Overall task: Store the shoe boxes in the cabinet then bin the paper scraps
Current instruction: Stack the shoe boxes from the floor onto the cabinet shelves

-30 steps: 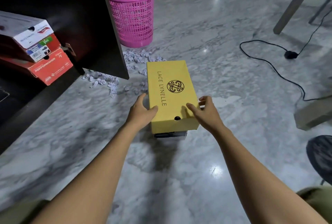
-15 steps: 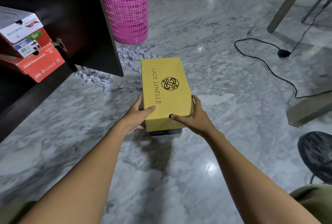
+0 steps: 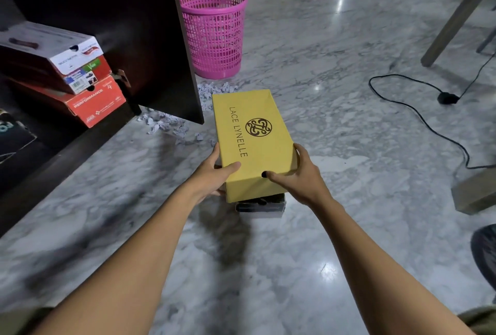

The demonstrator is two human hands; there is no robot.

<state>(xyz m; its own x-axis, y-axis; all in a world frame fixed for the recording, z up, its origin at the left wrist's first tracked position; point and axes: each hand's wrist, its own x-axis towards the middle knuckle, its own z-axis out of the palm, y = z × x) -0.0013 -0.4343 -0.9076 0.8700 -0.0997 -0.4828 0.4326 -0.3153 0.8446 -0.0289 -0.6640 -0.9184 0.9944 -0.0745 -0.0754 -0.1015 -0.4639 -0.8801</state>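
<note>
Gripping yellow shoe box (image 3: 253, 137) at frame centre: left hand (image 3: 214, 170) and right hand (image 3: 298, 176) clamping near-end sides. Probably handling light, rigid; lid possibly loose.

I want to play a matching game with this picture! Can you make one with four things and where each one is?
Things:
1. yellow box
2. pink bin
3. paper scraps
4. red box

Places:
A. inside the cabinet, under another box
B. standing on the floor past the cabinet door
C. held in both hands
D. scattered on the floor by the cabinet door

Pairs: 1-C, 2-B, 3-D, 4-A
</note>
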